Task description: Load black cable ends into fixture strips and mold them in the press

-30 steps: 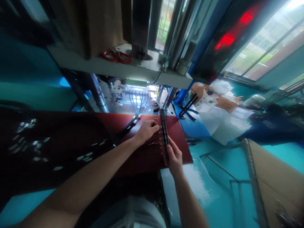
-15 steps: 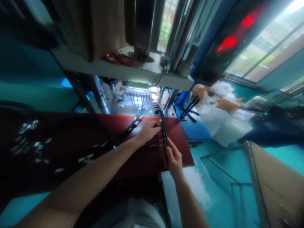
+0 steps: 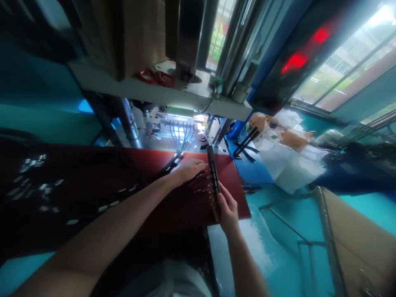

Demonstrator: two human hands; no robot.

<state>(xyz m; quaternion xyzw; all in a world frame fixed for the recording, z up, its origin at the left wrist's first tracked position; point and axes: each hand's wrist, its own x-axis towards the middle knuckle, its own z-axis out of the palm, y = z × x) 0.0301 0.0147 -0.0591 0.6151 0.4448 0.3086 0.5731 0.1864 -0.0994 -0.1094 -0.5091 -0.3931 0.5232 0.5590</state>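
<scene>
A long, narrow black slotted bar [image 3: 213, 171] is in my right hand [image 3: 228, 206], fingers wrapped around its near end. The bar's far end reaches toward the press, and small light tips show along its left side. My left hand [image 3: 190, 170] is just left of the bar, its fingers close together and pointing at it. What those fingers hold, if anything, is too blurred to make out. Both hands are over a reddish-brown board [image 3: 233, 181]. Left of my left hand, a bundle of dark cables [image 3: 173, 161] fans out into the lit press.
The press plate [image 3: 167, 95] spans overhead, with red-handled scissors [image 3: 157, 77] on it. Metal posts [image 3: 130, 123] stand below. At right are black strips [image 3: 246, 146] on a blue surface, white plastic bags [image 3: 287, 161] and a cardboard sheet [image 3: 355, 235]. Small shiny pieces [image 3: 34, 163] lie at left.
My left hand has shifted slightly left and flattened, its fingertips drawing back from the bar. My right hand still grips the bar in nearly the same place.
</scene>
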